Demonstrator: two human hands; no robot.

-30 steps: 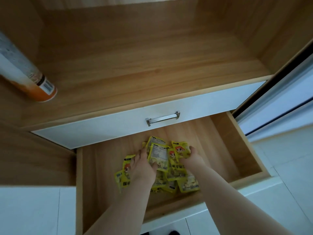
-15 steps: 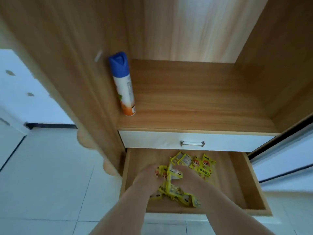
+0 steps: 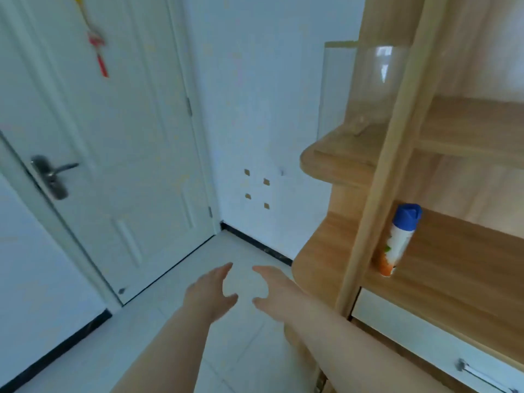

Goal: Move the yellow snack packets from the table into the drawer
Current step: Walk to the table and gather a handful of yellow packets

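Reaching forward over the pale floor (image 3: 158, 350), the left hand (image 3: 208, 293) and the right hand (image 3: 273, 290) hung side by side at about 6 o'clock in the head view, palms turned toward each other and not touching. Each grip was wide, with fingers straight and thumbs spread, and held nothing. The yellow snack packets were out of view. At 5 o'clock, beyond the right forearm, ran a white drawer front (image 3: 425, 333) with a metal handle (image 3: 479, 377); whether any drawer stood open could not be told from here. Above it, at 4 o'clock, a spray can (image 3: 397, 245) with a blue cap stood on a wooden shelf (image 3: 467, 265), just beside the cabinet's upright post (image 3: 380, 165). At 2 o'clock a clear vessel (image 3: 374, 83), perhaps a glass jar given the blur, sat on a higher shelf (image 3: 334, 148). A white door (image 3: 119, 123) filled 9 to 11 o'clock, with its lever handle (image 3: 52, 177) at 9 and a red tassel (image 3: 97, 52) hanging at 11.
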